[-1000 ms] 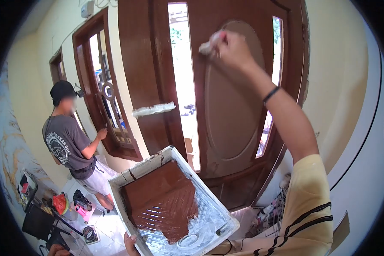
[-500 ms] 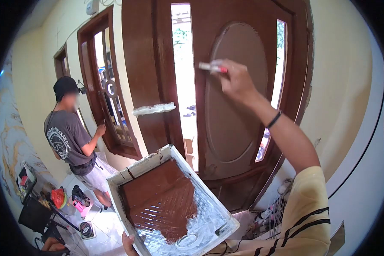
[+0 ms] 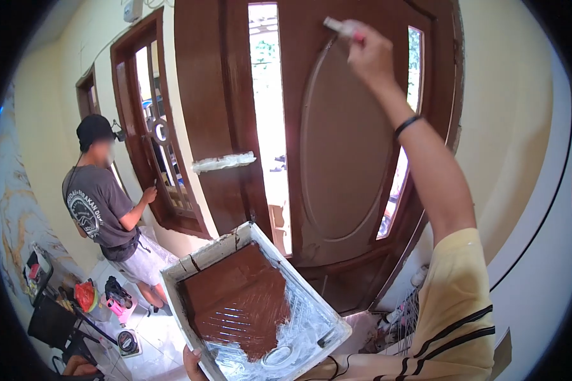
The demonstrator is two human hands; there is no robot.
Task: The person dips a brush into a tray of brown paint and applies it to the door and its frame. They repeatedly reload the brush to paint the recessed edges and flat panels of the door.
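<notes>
One co-worker in a grey T-shirt [image 3: 98,213] stands at the left window frame. Left hand [image 3: 194,364] grips one white paint tray of brown paint [image 3: 254,298]. Right hand [image 3: 370,54], risen since earlier, clasps one white-handled brush [image 3: 335,26] at the brown wooden door's [image 3: 343,146] top edge.

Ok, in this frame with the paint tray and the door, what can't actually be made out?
Head view, the only one:
- Left hand: only fingers show under the paint tray; the frame's bottom edge cuts off the rest.
- Brush in the right hand: handle hidden by the fist, bristles too small.
- Co-worker at the window frame: their tool is too small to identify.
</notes>
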